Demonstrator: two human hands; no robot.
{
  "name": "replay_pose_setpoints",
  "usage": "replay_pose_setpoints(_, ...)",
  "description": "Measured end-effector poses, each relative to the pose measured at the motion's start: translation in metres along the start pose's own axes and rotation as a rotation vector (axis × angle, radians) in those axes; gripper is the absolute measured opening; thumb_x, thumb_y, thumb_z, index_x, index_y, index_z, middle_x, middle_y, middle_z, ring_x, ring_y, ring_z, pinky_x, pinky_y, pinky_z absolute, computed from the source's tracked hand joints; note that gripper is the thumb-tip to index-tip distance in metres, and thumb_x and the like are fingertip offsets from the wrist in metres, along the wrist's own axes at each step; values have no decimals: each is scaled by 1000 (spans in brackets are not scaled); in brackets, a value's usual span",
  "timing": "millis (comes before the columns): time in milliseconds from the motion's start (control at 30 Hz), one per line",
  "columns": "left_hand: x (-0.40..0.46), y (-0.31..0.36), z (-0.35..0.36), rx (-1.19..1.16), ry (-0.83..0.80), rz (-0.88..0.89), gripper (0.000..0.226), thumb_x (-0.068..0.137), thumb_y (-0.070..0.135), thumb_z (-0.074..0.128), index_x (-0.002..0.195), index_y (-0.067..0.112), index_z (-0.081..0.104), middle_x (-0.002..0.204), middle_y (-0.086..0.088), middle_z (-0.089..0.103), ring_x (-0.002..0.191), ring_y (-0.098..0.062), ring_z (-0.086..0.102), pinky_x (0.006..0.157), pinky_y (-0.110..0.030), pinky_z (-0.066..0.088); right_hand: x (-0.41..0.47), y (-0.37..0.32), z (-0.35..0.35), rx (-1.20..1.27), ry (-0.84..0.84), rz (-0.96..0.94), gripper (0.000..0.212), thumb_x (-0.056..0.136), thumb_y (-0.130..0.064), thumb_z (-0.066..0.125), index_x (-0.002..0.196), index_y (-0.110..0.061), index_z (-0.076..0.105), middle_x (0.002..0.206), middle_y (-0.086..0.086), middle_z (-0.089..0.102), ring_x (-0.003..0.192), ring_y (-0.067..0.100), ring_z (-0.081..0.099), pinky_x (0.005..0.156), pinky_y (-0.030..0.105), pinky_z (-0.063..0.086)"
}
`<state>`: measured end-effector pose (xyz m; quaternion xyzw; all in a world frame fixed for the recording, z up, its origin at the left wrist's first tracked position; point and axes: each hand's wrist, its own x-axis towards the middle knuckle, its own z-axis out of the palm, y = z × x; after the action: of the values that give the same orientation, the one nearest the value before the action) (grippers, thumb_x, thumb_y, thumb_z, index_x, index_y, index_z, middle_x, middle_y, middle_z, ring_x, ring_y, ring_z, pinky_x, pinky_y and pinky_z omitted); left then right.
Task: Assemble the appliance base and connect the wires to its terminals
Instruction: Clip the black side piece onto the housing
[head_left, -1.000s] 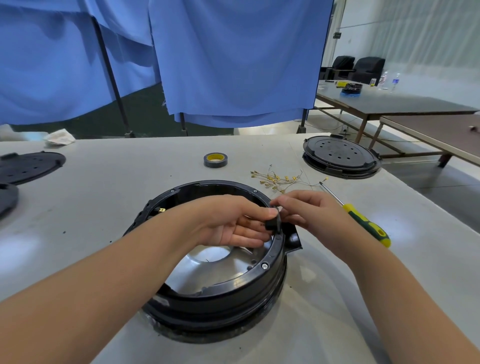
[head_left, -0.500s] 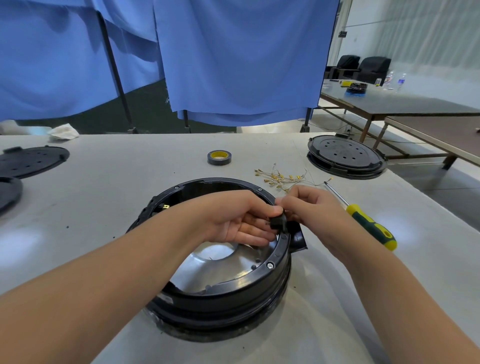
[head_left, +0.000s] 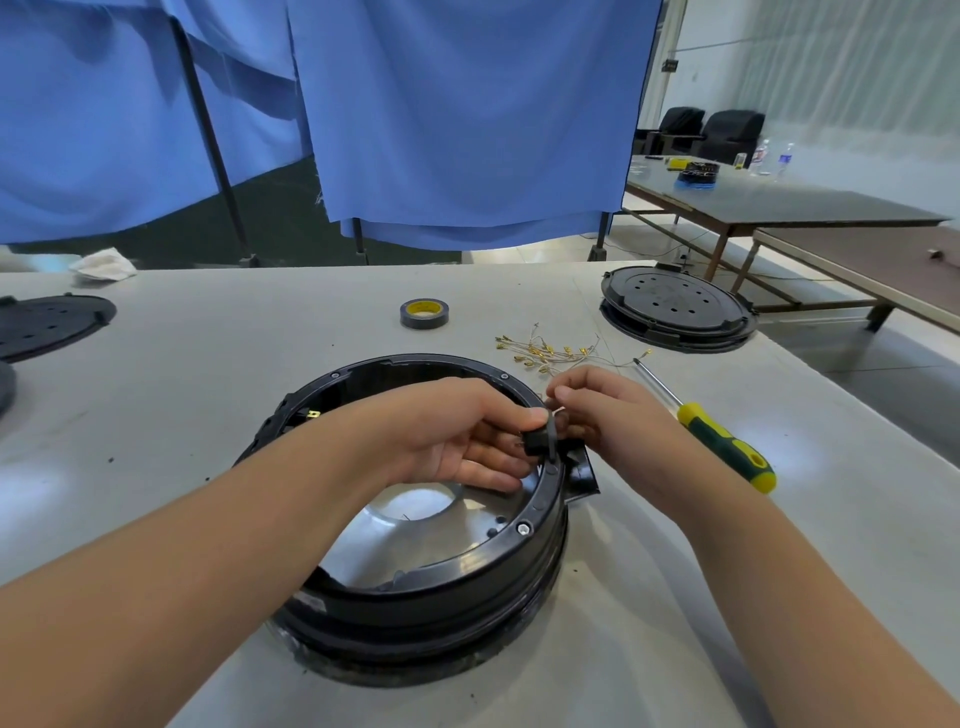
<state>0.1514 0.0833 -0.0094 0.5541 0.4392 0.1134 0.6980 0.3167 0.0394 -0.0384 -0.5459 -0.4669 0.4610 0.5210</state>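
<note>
We held a small black connector (head_left: 540, 441) over the right rim of the appliance base (head_left: 415, 587), near the table's (head_left: 260, 364) front edge: left hand (head_left: 457, 436) fingers curled round it, right hand (head_left: 602, 415) pinching a thin wire (head_left: 558, 412) at it. More wires (head_left: 545, 351) lay beyond.

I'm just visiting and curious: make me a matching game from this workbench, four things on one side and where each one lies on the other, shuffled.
Things:
1. tape roll
2. screwdriver
3. loose wires
4. white cloth

Places:
A. on the table to the right of the right hand
B. far left edge of the table
C. alone, beyond the appliance base, left of the wires
D. just beyond the right hand, between it and the black disc

Pairs: 1-C, 2-A, 3-D, 4-B
</note>
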Motion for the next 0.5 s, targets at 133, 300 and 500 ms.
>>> replay_pose_setpoints(133,0,1,0,7,-1,-14,17,90,23,65,92,5,66,75,-7,61,62,-14,63,71,-27,59,1,5,3,-35,-14,-7,11,96,-10,51,92,-16,59,84,0,56,65,8,53,76,25,46)
replay_pose_setpoints(300,0,1,2,30,18,4,15,91,20,65,89,5,66,74,-8,61,58,-13,64,62,-24,60,-3,5,9,-111,-13,-23,23,101,-17,41,110,-27,59,99,-7,62,78,10,62,72,24,53)
replay_pose_setpoints(500,-1,0,2,102,59,126,13,89,13,68,83,1,67,71,-13,61,61,-16,63,63,-30,61,-8,3,10,-154,-51,-19,27,102,-24,39,117,-32,61,123,3,62,113,25,60,100,45,47)
